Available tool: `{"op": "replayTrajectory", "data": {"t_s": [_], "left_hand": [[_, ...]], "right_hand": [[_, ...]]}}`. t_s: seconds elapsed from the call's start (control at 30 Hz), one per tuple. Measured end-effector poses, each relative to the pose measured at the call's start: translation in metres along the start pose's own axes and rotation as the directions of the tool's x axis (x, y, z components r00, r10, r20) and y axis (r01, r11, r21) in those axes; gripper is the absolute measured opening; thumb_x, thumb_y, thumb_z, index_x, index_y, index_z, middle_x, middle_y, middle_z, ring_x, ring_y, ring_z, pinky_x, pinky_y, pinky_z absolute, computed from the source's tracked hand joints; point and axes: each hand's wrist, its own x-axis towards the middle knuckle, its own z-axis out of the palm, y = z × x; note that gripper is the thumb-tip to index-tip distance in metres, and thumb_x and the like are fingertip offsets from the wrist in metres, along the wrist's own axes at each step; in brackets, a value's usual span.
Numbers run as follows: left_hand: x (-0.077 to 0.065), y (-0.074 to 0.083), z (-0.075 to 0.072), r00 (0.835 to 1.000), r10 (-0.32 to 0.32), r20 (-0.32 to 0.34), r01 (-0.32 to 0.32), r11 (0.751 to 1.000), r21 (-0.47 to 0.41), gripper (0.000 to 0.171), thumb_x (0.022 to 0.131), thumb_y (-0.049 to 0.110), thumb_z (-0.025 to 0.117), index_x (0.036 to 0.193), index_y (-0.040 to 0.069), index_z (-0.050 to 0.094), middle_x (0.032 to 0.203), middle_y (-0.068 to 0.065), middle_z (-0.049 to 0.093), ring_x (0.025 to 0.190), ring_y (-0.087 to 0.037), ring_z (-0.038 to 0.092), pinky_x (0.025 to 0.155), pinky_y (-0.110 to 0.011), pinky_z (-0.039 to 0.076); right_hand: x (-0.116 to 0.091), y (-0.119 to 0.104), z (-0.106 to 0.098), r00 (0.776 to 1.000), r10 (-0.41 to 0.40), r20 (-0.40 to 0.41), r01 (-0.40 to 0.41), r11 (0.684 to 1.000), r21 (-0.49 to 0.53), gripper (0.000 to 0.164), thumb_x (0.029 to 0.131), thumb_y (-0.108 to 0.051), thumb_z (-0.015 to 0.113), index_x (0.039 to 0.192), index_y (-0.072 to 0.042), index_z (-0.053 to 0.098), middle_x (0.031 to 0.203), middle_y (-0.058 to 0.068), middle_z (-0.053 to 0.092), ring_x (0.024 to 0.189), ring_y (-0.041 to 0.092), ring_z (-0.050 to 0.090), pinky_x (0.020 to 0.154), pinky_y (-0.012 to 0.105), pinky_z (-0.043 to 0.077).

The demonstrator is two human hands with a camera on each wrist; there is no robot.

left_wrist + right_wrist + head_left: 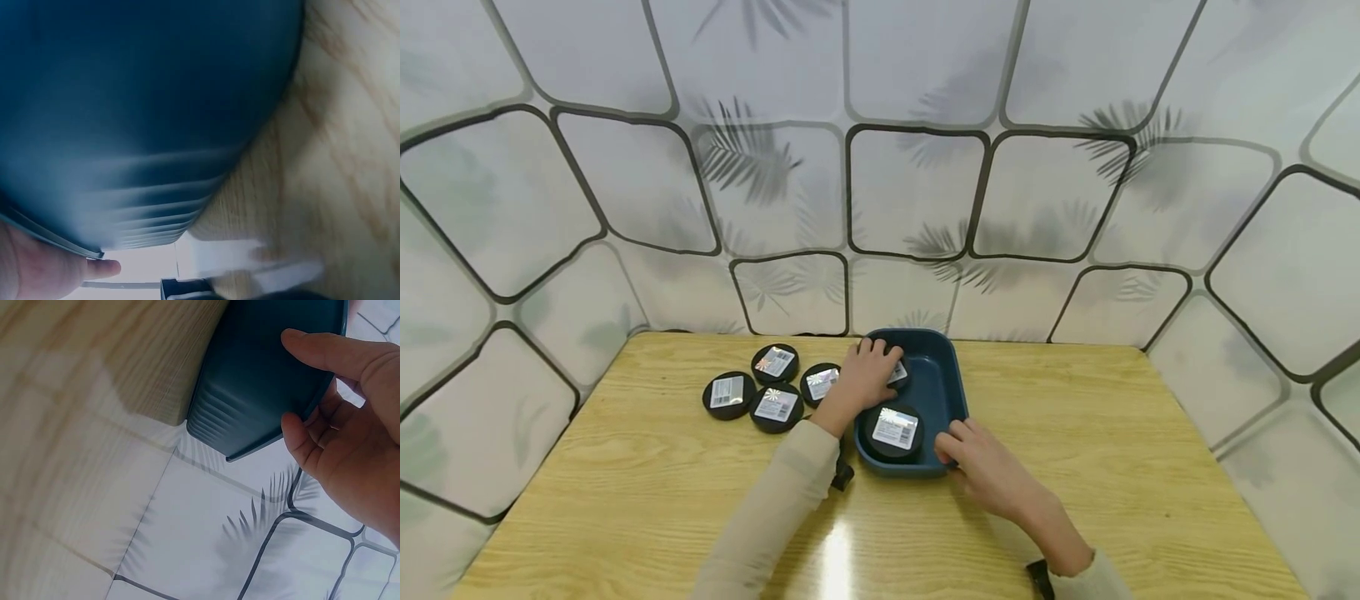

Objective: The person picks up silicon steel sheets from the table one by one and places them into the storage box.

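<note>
A dark blue plastic bin (936, 392) stands on the table. Inside it, at the front left, lies a round black container (893, 433) with a silver-white label. My left hand (867, 375) reaches over the bin's left rim, its fingers and thumb around a second round black container (898, 373) that it partly covers. My right hand (988, 462) pinches the bin's rim at the front right corner. In the right wrist view the thumb (325, 350) presses the outer wall while other fingers curl over the rim. The left wrist view shows mostly the bin's outer side (150, 94).
Left of the bin several more labelled black containers lie close together on the wooden table (647, 475), the nearest one (821, 383) beside my left wrist. A patterned cloth (917, 192) stands behind the table and along its sides.
</note>
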Motion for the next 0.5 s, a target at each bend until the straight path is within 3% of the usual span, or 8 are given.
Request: {"op": "replayTrajectory", "data": {"t_s": [0.3,0.5], "left_hand": [[0.0023,-0.0005,0.0012,0.996,-0.011,0.087,0.01,1.0,0.019,0.063,0.087,0.047,0.074,0.138,0.019,0.052,0.136,-0.014,0.055,0.124,-0.034,0.049,0.1,-0.053,0.041],[0.003,-0.0002,0.0014,0.995,-0.006,0.103,0.004,1.0,0.022,0.062,0.088,0.048,0.072,0.14,0.02,0.052,0.138,-0.013,0.055,0.126,-0.033,0.049,0.101,-0.053,0.04]], "right_hand": [[-0.0002,-0.001,-0.0012,1.0,0.003,0.004,-0.003,1.0,-0.004,0.039,0.076,0.007,0.077,0.081,-0.019,0.047,0.08,-0.009,0.036,0.074,0.01,0.032,0.068,0.025,0.032],[-0.0001,-0.0016,-0.0017,1.0,0.008,0.008,-0.008,1.0,-0.005,0.039,0.076,0.006,0.077,0.081,-0.019,0.048,0.08,-0.009,0.037,0.074,0.01,0.032,0.068,0.026,0.032]]}}
